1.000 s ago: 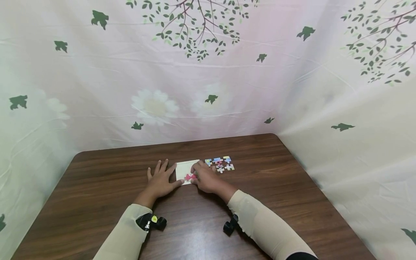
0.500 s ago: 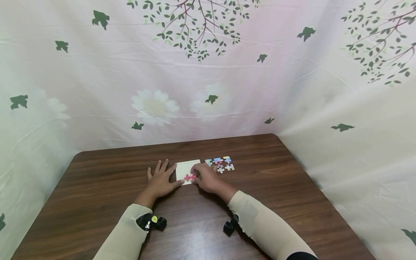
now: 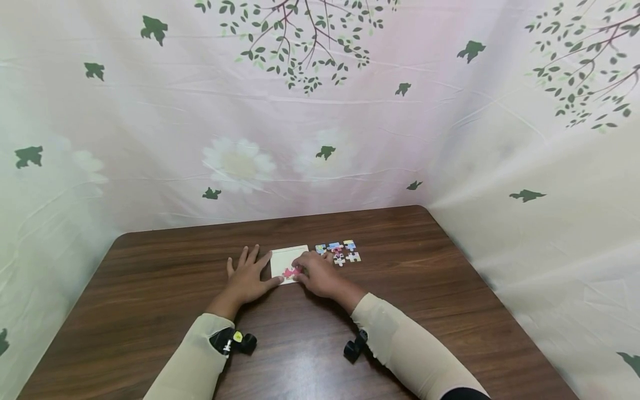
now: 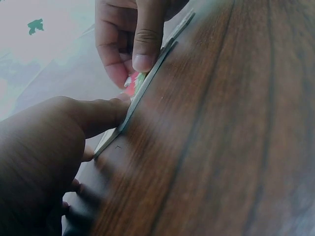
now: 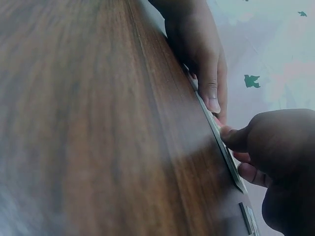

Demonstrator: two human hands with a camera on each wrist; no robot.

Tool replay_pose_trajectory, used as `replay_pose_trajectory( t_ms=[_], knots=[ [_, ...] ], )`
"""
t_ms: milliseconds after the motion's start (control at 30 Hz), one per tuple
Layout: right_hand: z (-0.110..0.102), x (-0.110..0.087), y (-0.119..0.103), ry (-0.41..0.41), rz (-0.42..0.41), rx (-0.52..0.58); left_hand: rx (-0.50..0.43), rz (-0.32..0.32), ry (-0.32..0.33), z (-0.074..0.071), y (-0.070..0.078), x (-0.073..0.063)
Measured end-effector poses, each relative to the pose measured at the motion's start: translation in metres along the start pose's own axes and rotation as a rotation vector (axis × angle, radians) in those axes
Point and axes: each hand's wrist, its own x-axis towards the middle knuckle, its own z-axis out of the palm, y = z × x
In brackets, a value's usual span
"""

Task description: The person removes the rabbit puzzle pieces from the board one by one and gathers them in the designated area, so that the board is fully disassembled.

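Note:
A white puzzle board (image 3: 284, 257) lies flat on the table, with pink puzzle pieces (image 3: 288, 273) near its front edge. My left hand (image 3: 247, 282) rests at the board's left side, fingers spread, its thumb on the front left corner. Over the board's right part, my right hand (image 3: 320, 275) has curled fingers and pinches a pink puzzle piece between thumb and fingers at the front. Its fingers hide most of that piece. In the left wrist view, a pink and green printed patch (image 4: 139, 81) shows beneath the right thumb, just above the board's edge.
Several loose jigsaw pieces (image 3: 349, 245), blue, yellow and pink, lie right of the board, close behind the right hand. The brown wooden table (image 3: 175, 278) ends at a printed fabric backdrop (image 3: 300, 122) behind and at the sides.
My right hand's fingertips have shifted slightly on the pink pieces, the index finger a little lower and leftward. My left hand and the board keep their places.

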Motion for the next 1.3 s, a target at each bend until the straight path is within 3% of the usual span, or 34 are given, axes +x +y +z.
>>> replay_pose_trajectory(
  t_ms=[233,467,800,1300],
  knots=[
    [0.003,-0.001,0.004,0.023,-0.045,-0.016,-0.003,0.002,0.008,0.0,-0.002,0.0],
    [-0.003,-0.008,0.015,0.075,-0.054,0.065,0.001,-0.004,0.011,0.001,-0.001,0.001],
    [-0.013,-0.019,0.041,0.087,-0.018,0.128,-0.004,-0.015,0.008,0.001,-0.001,0.0],
    [-0.031,-0.05,0.082,0.123,0.052,0.189,-0.016,-0.01,0.01,0.003,-0.003,0.001]
  ],
)
